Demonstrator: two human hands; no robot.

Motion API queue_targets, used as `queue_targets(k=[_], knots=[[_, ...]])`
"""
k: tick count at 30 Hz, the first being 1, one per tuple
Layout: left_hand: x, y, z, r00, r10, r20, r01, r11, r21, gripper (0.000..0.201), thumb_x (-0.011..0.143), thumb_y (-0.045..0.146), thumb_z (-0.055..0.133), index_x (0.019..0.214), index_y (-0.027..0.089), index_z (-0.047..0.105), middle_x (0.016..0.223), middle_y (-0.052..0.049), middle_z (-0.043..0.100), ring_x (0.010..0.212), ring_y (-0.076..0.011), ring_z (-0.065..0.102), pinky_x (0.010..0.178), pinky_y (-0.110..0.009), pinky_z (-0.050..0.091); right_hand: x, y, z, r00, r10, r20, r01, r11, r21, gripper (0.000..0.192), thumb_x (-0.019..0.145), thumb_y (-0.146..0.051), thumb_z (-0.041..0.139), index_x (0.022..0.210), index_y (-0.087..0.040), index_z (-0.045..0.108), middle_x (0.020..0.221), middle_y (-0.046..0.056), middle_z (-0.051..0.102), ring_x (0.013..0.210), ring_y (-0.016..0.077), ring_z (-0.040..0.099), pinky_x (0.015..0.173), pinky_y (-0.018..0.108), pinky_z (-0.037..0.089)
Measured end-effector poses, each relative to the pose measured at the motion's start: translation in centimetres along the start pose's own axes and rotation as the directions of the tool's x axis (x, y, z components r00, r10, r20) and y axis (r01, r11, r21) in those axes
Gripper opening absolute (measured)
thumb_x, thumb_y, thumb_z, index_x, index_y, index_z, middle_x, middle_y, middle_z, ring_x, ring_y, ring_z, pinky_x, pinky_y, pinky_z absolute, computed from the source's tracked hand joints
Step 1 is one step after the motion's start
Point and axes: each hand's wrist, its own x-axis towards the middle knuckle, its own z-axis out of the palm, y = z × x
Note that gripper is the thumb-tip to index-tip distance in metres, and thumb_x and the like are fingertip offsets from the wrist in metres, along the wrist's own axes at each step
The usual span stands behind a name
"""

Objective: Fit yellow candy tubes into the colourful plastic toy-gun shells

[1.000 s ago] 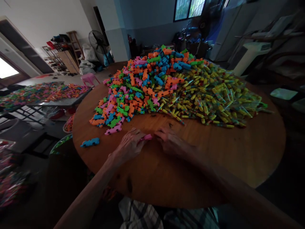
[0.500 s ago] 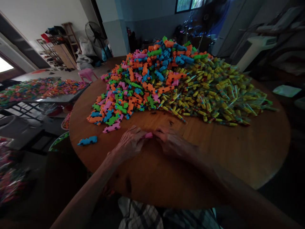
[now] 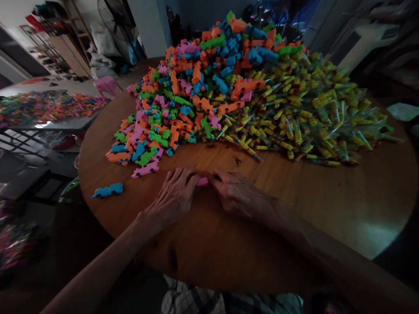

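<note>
Round wooden bench carries two heaps: a mixed pile of coloured toy cars at the far left and centre, and a yellow pile of wrapped sticks touching it on the right. A second bench with more coloured pieces is seen off to the left, well apart. One blue car lies alone near the left rim; a pink car lies at the near edge of the heap.

Both hands are down on the bare wood in front of the heaps. A small pink piece is pinched between them: left hand grip is closed on its left end, right hand grip closed on its right end (most of the piece is hidden by the fingers, so its shape cannot be told).

Step judged: the piece is being pressed or fitted together between both hands. A steady squeeze from both sides is called for next, with the piece kept flat on the wood.
</note>
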Motion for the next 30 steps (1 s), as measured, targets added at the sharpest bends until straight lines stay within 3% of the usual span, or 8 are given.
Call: queue_targets(k=[5, 11, 16, 20, 25, 30], knots=[[-0.5, -0.3, 0.3, 0.999, -0.038, -0.036, 0.033, 0.991, -0.132, 0.026, 0.099, 0.019, 0.044, 0.123, 0.018, 0.051, 0.13, -0.014, 0.053, 0.123, -0.0297, 0.047, 0.101, -0.05, 0.045, 0.5, 0.1, 0.9, 0.999, -0.024, 0.021, 0.025, 0.999, -0.036, 0.038, 0.077, -0.011, 0.056, 0.114, -0.009, 0.061, 0.105, 0.011, 0.058, 0.064, 0.0147, 0.046, 0.056, 0.032, 0.031], [-0.4, -0.3, 0.2, 0.997, -0.047, -0.053, 0.035, 0.977, -0.208, 0.022, 0.098, 0.019, 0.047, 0.12, 0.021, 0.053, 0.127, -0.013, 0.053, 0.123, -0.0289, 0.048, 0.104, -0.051, 0.045, 0.7, 0.4, 1.6, 1.0, -0.018, -0.001, 0.018, 0.999, 0.04, 0.028, 0.075, -0.009, 0.059, 0.104, -0.011, 0.064, 0.103, 0.011, 0.058, 0.066, 0.0152, 0.049, 0.058, 0.032, 0.035], [-0.5, -0.2, 0.2, 0.997, -0.056, -0.058, 0.044, 0.982, -0.184, 0.02, 0.099, 0.02, 0.048, 0.118, 0.02, 0.052, 0.127, -0.013, 0.054, 0.123, -0.0278, 0.048, 0.104, -0.05, 0.045, 0.4, 0.5, 1.1, 0.991, 0.037, -0.131, -0.002, 0.965, 0.261, 0.021, 0.086, -0.009, 0.054, 0.103, -0.014, 0.065, 0.107, 0.011, 0.062, 0.088, 0.0193, 0.06, 0.077, 0.032, 0.048], [-0.7, -0.2, 0.2, 0.995, -0.06, -0.08, 0.045, 0.985, -0.168, 0.021, 0.099, 0.019, 0.046, 0.12, 0.019, 0.052, 0.128, -0.013, 0.054, 0.124, -0.0274, 0.048, 0.105, -0.048, 0.044, -0.1, 0.2, 1.2, 0.971, 0.116, -0.208, -0.046, 0.948, 0.314, 0.024, 0.09, -0.01, 0.051, 0.111, -0.013, 0.063, 0.112, 0.013, 0.063, 0.1, 0.0224, 0.06, 0.088, 0.036, 0.05], [-0.8, -0.3, 0.2, 0.994, -0.061, -0.086, 0.045, 0.983, -0.178, 0.02, 0.1, 0.021, 0.047, 0.119, 0.019, 0.052, 0.125, -0.012, 0.056, 0.122, -0.0256, 0.05, 0.104, -0.046, 0.044, -0.7, 0.0, 1.2, 0.963, 0.145, -0.227, -0.084, 0.962, 0.259, 0.028, 0.091, -0.012, 0.051, 0.117, -0.013, 0.062, 0.116, 0.014, 0.062, 0.103, 0.0239, 0.059, 0.089, 0.038, 0.05], [-0.9, -0.3, 0.0, 0.993, -0.052, -0.107, 0.03, 0.981, -0.194, 0.018, 0.1, 0.022, 0.048, 0.118, 0.02, 0.054, 0.125, -0.01, 0.057, 0.118, -0.0241, 0.052, 0.101, -0.044, 0.045, -0.9, 0.1, 0.8, 0.967, 0.14, -0.212, -0.146, 0.989, -0.016, 0.031, 0.09, -0.02, 0.055, 0.119, -0.013, 0.064, 0.116, 0.017, 0.059, 0.1, 0.0278, 0.058, 0.079, 0.038, 0.05]])
